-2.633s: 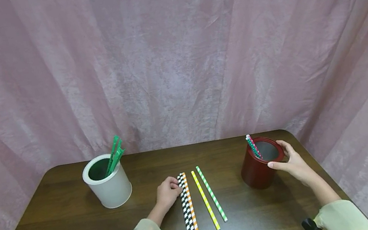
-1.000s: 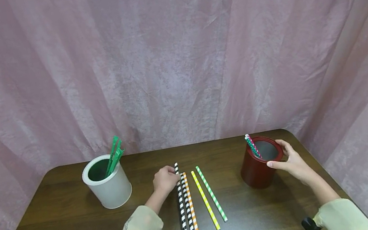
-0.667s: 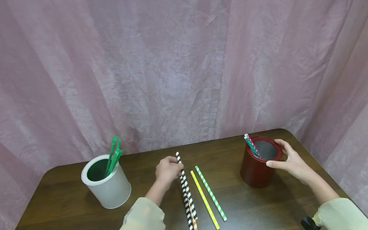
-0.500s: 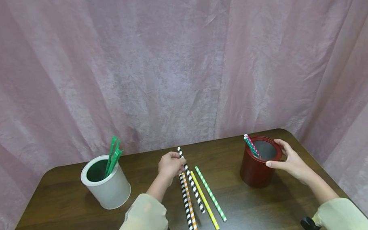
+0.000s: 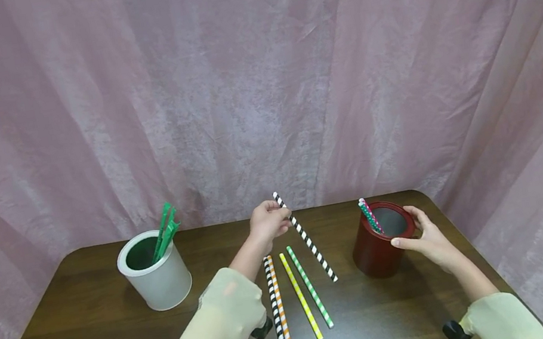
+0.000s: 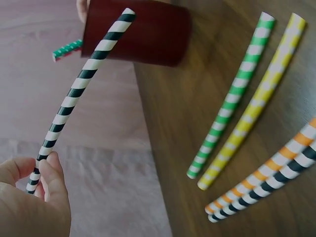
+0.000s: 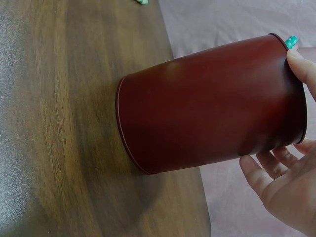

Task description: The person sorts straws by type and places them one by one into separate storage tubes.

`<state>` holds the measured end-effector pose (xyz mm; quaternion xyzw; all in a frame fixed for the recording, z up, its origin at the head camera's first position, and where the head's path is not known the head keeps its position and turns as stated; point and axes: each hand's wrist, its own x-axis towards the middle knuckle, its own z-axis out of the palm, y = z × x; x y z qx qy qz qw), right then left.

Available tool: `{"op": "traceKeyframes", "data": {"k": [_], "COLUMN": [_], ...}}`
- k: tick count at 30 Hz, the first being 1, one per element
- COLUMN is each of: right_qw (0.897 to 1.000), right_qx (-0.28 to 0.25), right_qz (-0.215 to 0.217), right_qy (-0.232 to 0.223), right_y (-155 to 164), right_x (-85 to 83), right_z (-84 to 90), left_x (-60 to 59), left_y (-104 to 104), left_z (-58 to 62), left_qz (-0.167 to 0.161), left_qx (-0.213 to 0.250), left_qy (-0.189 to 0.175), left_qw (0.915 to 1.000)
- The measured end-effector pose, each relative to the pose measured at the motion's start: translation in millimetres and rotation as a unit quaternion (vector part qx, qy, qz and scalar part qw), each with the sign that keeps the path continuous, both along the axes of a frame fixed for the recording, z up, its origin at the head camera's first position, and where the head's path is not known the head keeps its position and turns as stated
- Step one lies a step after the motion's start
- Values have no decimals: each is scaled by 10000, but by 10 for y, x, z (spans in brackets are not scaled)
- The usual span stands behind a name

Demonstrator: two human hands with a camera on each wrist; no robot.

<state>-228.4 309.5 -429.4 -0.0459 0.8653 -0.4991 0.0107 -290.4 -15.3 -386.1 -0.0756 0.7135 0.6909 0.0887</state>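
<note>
"Pinching a black-and-white straw (image 5: 312,247) near its upper end, the left hand (image 5: 269,221) holds it tilted between the green straw (image 5: 310,287) and the red can (image 5: 374,255) at right."

"And the risk?"

"So high a pinch could let the long lower end swing, I'd judge, and knock the two dotted straws (image 5: 370,217) leaning on the can's left rim. The right hand (image 5: 430,239) grips that can's rim and side; an uneven squeeze might tip it."
</note>
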Motion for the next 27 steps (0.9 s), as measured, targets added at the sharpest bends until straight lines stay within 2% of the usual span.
{"op": "traceKeyframes", "data": {"k": [18, 27], "right_qw": [10000, 9998], "right_qx": [30, 87], "right_qz": [-11, -48], "right_qy": [70, 196], "right_y": [-8, -2], "right_x": [-10, -2], "right_z": [-13, -20], "left_x": [11, 0], "left_y": [376, 594], "left_z": [374, 433], "left_qz": [256, 611], "left_qx": [796, 953], "left_qy": [569, 945], "left_qw": [9949, 9891]}}
